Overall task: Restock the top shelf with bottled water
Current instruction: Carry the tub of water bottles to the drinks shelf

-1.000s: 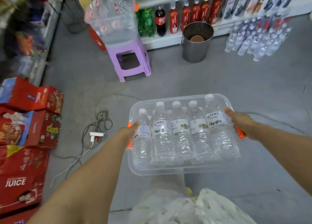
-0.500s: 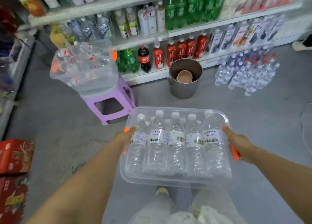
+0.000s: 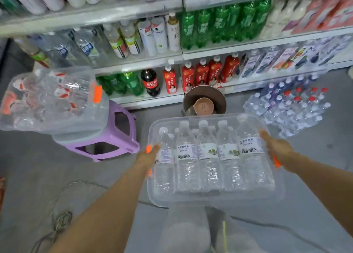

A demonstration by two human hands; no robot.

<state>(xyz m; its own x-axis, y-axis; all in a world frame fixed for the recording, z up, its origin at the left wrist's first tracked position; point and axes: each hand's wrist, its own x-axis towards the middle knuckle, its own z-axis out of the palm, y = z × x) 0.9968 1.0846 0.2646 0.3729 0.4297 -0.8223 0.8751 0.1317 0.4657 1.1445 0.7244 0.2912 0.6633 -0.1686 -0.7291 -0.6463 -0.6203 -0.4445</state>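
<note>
At the far left a clear bin (image 3: 51, 100) full of loose bottles sits on a purple stool (image 3: 107, 140), with a cord (image 3: 63, 216) lying on the floor below it. Next comes the left hand (image 3: 148, 155), closed on the orange-handled left end of a clear tub (image 3: 215, 198) that the person carries at waist height above the floor. Inside the tub stand the water bottles (image 3: 208, 157), upright, white-capped, packed side by side in at least two rows. The right hand (image 3: 278, 147) grips the tub's opposite end in the same way, fingers wrapped on the rim beside the orange handle. Just beyond the tub a metal bucket (image 3: 204, 102) stands on the floor against the shelving (image 3: 133, 62), and to the right of it a shrink-wrapped pack of bottles (image 3: 286, 109) lies on the floor. The shelves ahead hold green, red and pale drinks; the highest shelf board in view (image 3: 91, 16) is near the frame's top edge, and whether that is the top shelf cannot be told. The step in hand looks like carrying the load to the shelving, with no bottle placed from this tub yet. The next move probably calls for setting the tub down somewhere steady near the shelving, since both hands are taken up, and then lifting bottles out one or two at a time to reach up.
</note>
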